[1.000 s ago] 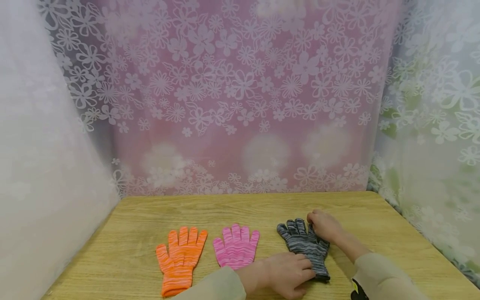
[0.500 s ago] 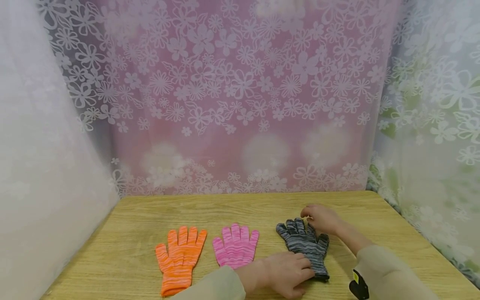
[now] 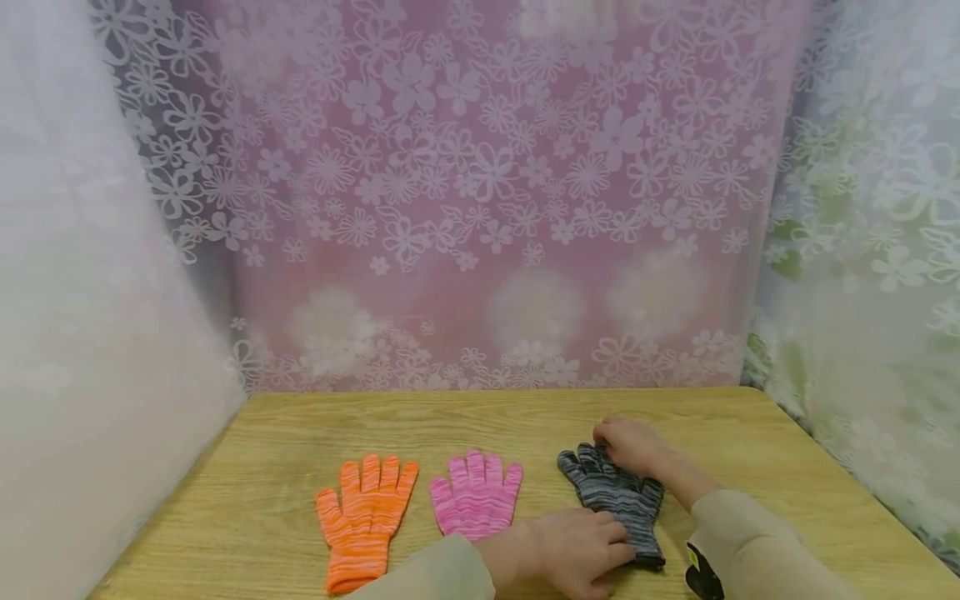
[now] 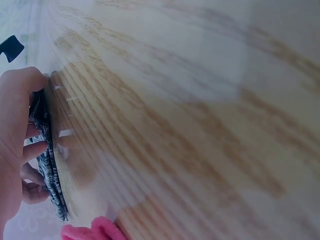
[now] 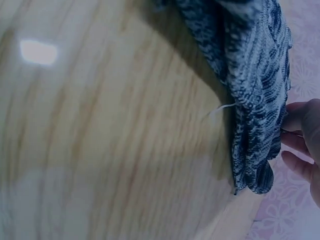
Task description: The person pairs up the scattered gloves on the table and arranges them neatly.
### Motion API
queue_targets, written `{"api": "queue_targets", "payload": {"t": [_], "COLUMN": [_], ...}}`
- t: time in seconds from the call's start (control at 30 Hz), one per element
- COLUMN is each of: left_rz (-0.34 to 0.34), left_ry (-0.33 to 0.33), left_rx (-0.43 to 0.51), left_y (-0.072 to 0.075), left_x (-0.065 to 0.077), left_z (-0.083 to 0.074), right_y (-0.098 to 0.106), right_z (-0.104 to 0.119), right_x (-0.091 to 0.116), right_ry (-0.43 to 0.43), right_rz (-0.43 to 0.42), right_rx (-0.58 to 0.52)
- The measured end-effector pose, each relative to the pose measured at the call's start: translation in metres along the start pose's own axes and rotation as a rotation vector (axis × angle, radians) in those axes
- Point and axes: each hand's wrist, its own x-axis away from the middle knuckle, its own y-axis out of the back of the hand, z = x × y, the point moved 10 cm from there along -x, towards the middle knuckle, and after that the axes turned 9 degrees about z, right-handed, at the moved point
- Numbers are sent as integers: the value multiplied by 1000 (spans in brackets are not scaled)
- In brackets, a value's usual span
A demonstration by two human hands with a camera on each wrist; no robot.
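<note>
A black-and-grey knit glove lies palm-flat on the table at the right, its fingers pointing away. My right hand pinches it at the tip of one of its middle fingers; the right wrist view shows thumb and fingers at the far end of the striped glove. Over the cuff's left edge rests my left hand, its fingers lying on the knit. In the left wrist view that hand sits along the glove's side. A pink glove lies left of it, its cuff hidden behind my left forearm.
An orange glove lies farther left, fingers away from me. All three gloves are on a wooden table. Behind it hangs a pink flowered curtain, with pale sheets at both sides. A black device is on my right wrist.
My right hand has moved left from the glove's right-side finger, lifting off briefly, to another finger nearer its middle. My left hand stays on the cuff.
</note>
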Motion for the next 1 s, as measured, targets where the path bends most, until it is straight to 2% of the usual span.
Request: {"api": "queue_targets", "payload": {"t": [0.27, 0.47, 0.7, 1.0], "left_rz": [3, -8, -2, 31], "left_ry": [-8, -6, -1, -1], "left_rx": [-23, -32, -25, 15], "left_y": [-1, 2, 1, -4], "left_x": [-4, -3, -3, -3], "left_z": [0, -2, -1, 1], "right_y": [12, 8, 0, 2], "right_z": [-1, -8, -6, -1], "right_x": [-3, -4, -5, -3], "right_ry": [46, 30, 44, 88], "right_rz": [-79, -57, 8, -39], "right_rx": [44, 51, -22, -20]}}
